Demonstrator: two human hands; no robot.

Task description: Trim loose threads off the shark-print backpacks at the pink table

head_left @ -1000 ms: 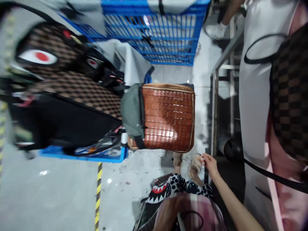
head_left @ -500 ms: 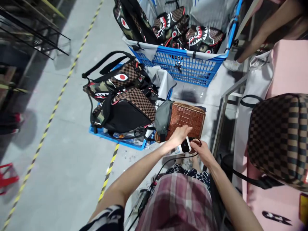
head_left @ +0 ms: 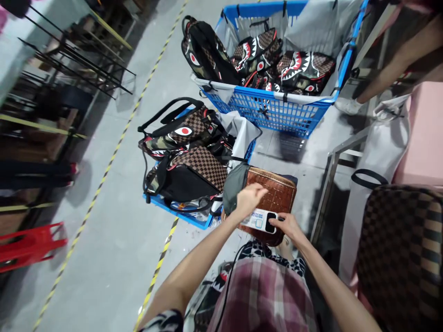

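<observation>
A brown crocodile-patterned bag (head_left: 278, 192) with a grey flap (head_left: 234, 189) lies over my knees. On its near side rests a white power bank (head_left: 259, 220) with a black end and blue print. My right hand (head_left: 288, 225) pinches the black end between thumb and fingers. Above the brown leather, my left hand (head_left: 249, 199) has its fingers curled together; whether anything thin is between them I cannot make out. A thin black cable (head_left: 226, 295) runs down over my plaid apron (head_left: 263, 290).
Left of my knees stands a low blue crate (head_left: 194, 220) piled with checkered backpacks (head_left: 204, 168). Beyond it is a larger blue basket (head_left: 290, 113) with shark-mouth bags. A dark checkered bag (head_left: 398, 244) is close on my right, near a metal frame (head_left: 323, 198). A red stool (head_left: 31, 246) lies left.
My view has shifted, so the crates sit lower and further right. The power bank now lies more exposed on the brown bag, and the cable loop by my right hand no longer shows.
</observation>
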